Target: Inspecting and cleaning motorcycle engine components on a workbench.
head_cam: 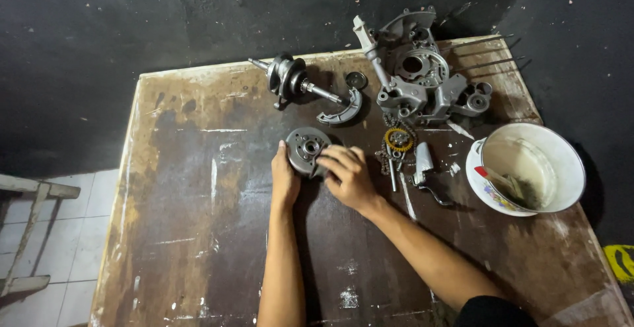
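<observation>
Grey metal rotor (pixel 307 148) — round, holed face up — lies mid-counter with both hands on it. Left hand (pixel 284 180): grip flat, fingers pressed together against the rotor's left rim. Right hand (pixel 349 176): grip curled over the rotor's lower right edge, fingertips bent on it; whether they pinch some smaller part cannot be told.

Just right of the hands: chain (pixel 384 157) with yellow sprocket (pixel 399 139), small bracket (pixel 422 160). Beyond, toward the far edge: crankshaft (pixel 290 78), curved shoe (pixel 342 111), small round cap (pixel 356 80), engine case (pixel 422 76). Far right: white bowl (pixel 536 143) with brush (pixel 505 181) inside.

Brown wooden counter (pixel 198 234), scuffed, paint-flecked — dark wall behind, tiled floor (pixel 79 234) to the left.
</observation>
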